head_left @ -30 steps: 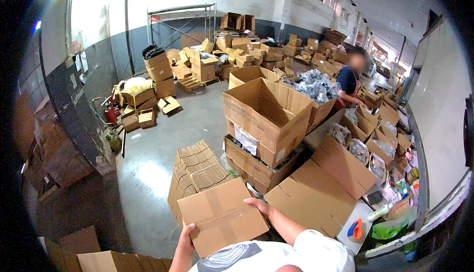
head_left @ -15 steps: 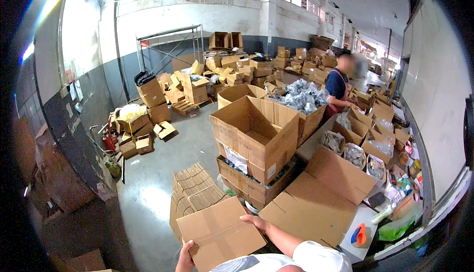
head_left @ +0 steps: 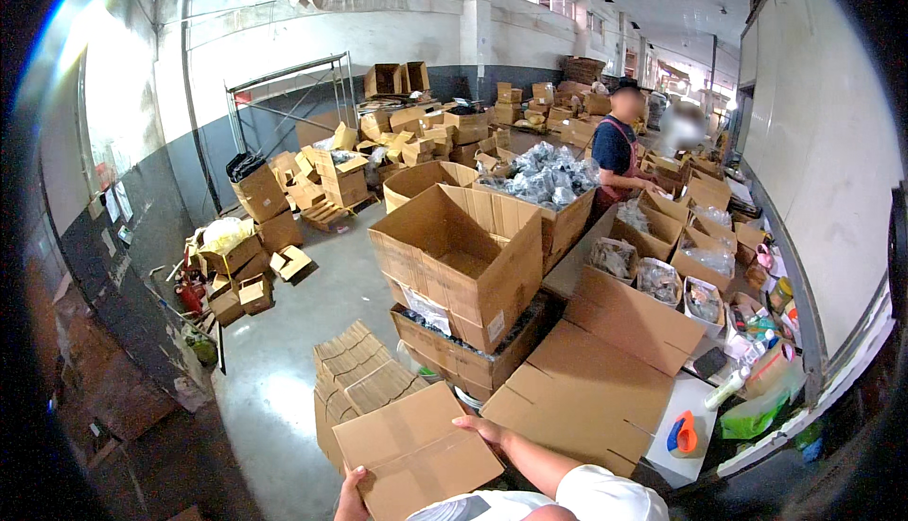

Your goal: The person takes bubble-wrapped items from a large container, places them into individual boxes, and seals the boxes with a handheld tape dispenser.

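Flattened brown cardboard box [head_left: 414,450], tilted, above stacked flat cartons [head_left: 364,389].

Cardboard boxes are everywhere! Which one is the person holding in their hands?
The flat, folded cardboard box at the bottom, gripped by the left hand and right hand. The other boxes sit on the floor, stacks or table, untouched.

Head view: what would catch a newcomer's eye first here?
Probably the flat cardboard box that both hands hold at the bottom edge, left hand at its near corner and right hand at its right side. Just beyond it sits a stack of flat cartons on the floor, and past that a big open box atop another box.
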The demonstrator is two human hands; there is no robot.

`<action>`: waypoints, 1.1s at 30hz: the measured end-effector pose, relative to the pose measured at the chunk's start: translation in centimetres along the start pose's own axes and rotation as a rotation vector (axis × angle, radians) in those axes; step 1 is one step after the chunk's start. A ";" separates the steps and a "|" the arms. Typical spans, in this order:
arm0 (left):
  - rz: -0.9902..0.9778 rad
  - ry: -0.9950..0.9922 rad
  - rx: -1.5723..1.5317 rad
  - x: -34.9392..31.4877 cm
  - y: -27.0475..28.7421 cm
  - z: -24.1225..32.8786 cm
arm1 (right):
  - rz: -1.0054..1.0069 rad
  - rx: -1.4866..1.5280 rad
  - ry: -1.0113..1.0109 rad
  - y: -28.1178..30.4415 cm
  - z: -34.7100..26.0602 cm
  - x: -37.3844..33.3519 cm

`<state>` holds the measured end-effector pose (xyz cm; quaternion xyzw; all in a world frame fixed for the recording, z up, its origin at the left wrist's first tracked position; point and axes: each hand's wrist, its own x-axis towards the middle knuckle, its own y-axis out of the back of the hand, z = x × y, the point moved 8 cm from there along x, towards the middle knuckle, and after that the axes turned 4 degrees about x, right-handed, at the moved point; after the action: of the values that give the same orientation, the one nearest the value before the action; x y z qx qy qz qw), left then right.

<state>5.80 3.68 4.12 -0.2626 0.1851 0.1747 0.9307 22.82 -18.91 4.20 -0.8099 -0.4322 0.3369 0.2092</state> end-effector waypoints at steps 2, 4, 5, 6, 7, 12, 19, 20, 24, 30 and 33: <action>-0.011 0.000 -0.003 0.5 -0.3 0.1 | 0.031 -0.090 0.075 0.4 -0.6 0.2; -0.027 -0.003 -0.011 0.8 -0.4 0.1 | 0.042 -0.068 0.082 0.3 -0.8 -0.2; -0.030 -0.004 -0.019 0.7 -0.5 0.1 | 0.045 -0.046 0.083 0.1 -0.8 -0.4; -0.033 -0.010 -0.024 0.6 -0.6 0.0 | 0.045 -0.051 0.076 -0.1 -0.8 -0.5; -0.037 -0.015 -0.027 0.6 -0.6 0.1 | 0.057 -0.017 0.109 -0.2 -0.9 -0.5; -0.110 -0.024 -0.081 0.8 -1.7 0.2 | 0.074 0.014 0.117 0.5 -0.9 -0.7; -0.083 -0.057 -0.058 0.7 -1.6 0.6 | 0.036 0.079 0.039 2.1 0.4 0.2; -0.094 -0.053 -0.066 0.3 -1.9 0.9 | 0.012 0.108 -0.013 1.5 0.7 0.3; -0.079 -0.015 -0.094 -0.1 -0.6 0.6 | 0.081 0.019 0.040 0.1 0.1 -0.6; -0.007 -0.162 -0.136 -2.6 2.5 1.1 | 0.044 -0.284 -0.197 -3.6 0.9 -0.4; 0.059 -0.160 -0.174 -4.1 4.5 0.5 | 0.003 -0.258 -0.200 -5.6 1.8 1.2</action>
<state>0.44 6.70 4.42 -0.3221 0.1018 0.2377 0.9107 18.90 -14.80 6.08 -0.7932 -0.4893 0.3579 0.0586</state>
